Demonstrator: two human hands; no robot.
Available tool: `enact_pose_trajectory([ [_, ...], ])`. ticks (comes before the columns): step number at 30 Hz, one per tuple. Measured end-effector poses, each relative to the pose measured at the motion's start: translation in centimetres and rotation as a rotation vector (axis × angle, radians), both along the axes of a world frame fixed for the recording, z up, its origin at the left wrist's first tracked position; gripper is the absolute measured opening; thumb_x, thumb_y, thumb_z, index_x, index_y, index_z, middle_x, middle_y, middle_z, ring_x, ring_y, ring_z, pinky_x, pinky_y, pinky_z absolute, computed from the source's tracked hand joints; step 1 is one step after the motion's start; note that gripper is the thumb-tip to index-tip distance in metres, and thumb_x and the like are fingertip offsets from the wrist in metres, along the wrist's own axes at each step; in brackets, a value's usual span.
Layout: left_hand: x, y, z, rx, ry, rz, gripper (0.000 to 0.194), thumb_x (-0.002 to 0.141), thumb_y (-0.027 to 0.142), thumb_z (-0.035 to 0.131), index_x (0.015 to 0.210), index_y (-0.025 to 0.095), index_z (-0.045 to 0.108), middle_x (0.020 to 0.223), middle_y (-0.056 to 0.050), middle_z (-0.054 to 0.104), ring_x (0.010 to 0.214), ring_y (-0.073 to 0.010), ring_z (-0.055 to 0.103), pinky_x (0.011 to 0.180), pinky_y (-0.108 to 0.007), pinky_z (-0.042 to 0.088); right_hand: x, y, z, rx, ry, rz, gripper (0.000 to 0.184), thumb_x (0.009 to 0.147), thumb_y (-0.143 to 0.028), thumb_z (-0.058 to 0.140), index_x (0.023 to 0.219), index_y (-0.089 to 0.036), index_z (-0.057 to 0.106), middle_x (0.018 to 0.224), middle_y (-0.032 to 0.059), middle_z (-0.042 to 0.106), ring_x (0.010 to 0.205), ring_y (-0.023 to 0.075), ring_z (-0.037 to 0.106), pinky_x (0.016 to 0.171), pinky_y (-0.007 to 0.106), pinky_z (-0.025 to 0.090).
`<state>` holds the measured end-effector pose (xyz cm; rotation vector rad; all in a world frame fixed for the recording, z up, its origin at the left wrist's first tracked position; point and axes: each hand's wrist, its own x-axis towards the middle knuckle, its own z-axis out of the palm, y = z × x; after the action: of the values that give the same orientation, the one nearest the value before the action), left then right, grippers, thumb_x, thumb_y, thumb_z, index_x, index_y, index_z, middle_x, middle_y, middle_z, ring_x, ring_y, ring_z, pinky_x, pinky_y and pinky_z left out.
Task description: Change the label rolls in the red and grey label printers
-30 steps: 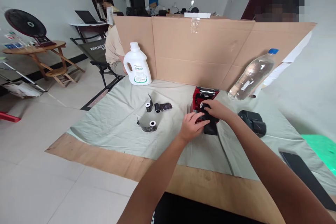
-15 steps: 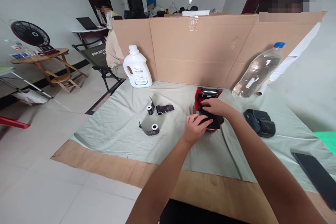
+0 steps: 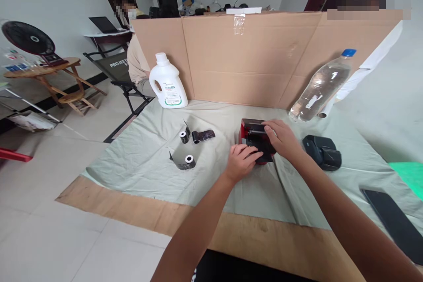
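A small red and black printer [image 3: 243,131] stands on the cloth in front of me, its lid [image 3: 254,122] tilted partway down. My right hand [image 3: 282,139] has its fingers over the lid's right edge and its thumb lower down in front. On the printer's front left, my left hand [image 3: 243,161] lies with fingers stretched over a flat black piece [image 3: 259,154], perhaps the end of a paper roll. Both palms hide part of the printer. Left of it lie three black-and-white paper rolls, one upright [image 3: 189,161], one small [image 3: 183,136] and one on its side [image 3: 203,135].
A white jug [image 3: 168,81] and a large water bottle [image 3: 322,88] stand before a cardboard screen [image 3: 238,61]. On the right are a black device [image 3: 322,153] and a phone [image 3: 393,216]. Another person [image 3: 137,61] sits behind at left.
The printer's lid has swung down from its raised position. My right hand has moved from inside the printer to the lid's right edge; my left hand stays at the front.
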<state>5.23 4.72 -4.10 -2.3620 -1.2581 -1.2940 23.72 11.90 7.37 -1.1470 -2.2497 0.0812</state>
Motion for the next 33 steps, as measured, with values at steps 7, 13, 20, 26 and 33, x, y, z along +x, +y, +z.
enact_pose_trajectory([
  [7, -0.3, -0.3, 0.1, 0.051, -0.010, 0.005, 0.036, 0.101, 0.023, 0.050, 0.118, 0.035, 0.080, 0.112, -0.003, 0.079, 0.105, -0.0210, 0.061, 0.098, -0.038, 0.044, 0.8, -2.9, -2.1, -0.051, 0.026, 0.040, 0.050, 0.109, -0.040, 0.031, 0.117, -0.020, 0.076, 0.125, 0.0145, 0.076, 0.122, 0.0320, 0.066, 0.107, 0.052, 0.050],
  [13, -0.4, -0.4, 0.5, 0.097, -0.094, 0.021, 0.038, 0.101, 0.020, 0.048, 0.120, 0.034, 0.078, 0.115, -0.002, 0.078, 0.109, -0.0202, 0.060, 0.101, -0.036, 0.043, 1.0, -3.4, -3.9, -0.032, 0.064, 0.019, 0.047, 0.108, -0.037, 0.033, 0.126, -0.020, 0.074, 0.134, 0.0143, 0.072, 0.131, 0.0317, 0.063, 0.111, 0.054, 0.049],
  [20, -1.0, 0.2, 1.3, -0.150, -0.180, 0.168, 0.055, 0.097, 0.044, 0.058, 0.146, 0.018, 0.057, 0.137, -0.014, 0.067, 0.124, -0.0295, 0.056, 0.111, -0.044, 0.040, 0.4, -3.7, -6.8, 0.079, 0.248, 0.006, 0.048, 0.109, -0.033, 0.030, 0.132, -0.021, 0.070, 0.137, 0.0131, 0.070, 0.137, 0.0290, 0.059, 0.115, 0.053, 0.047],
  [26, -0.8, 0.8, 1.3, -0.182, -0.259, 0.151, 0.053, 0.089, 0.038, 0.068, 0.137, 0.020, 0.057, 0.129, -0.013, 0.069, 0.114, -0.0296, 0.062, 0.100, -0.043, 0.045, -0.2, -3.1, -8.9, 0.246, 0.381, 0.014, 0.045, 0.108, -0.031, 0.032, 0.124, -0.022, 0.074, 0.126, 0.0116, 0.076, 0.127, 0.0300, 0.066, 0.106, 0.052, 0.051],
  [33, -0.7, 0.9, 1.5, -0.194, -0.280, 0.142, 0.050, 0.084, 0.032, 0.071, 0.131, 0.020, 0.059, 0.125, -0.012, 0.070, 0.110, -0.0295, 0.063, 0.096, -0.042, 0.044, -0.5, -2.8, -8.7, 0.272, 0.399, -0.020, 0.044, 0.108, -0.028, 0.033, 0.114, -0.022, 0.076, 0.119, 0.0108, 0.078, 0.120, 0.0289, 0.069, 0.100, 0.050, 0.051],
])
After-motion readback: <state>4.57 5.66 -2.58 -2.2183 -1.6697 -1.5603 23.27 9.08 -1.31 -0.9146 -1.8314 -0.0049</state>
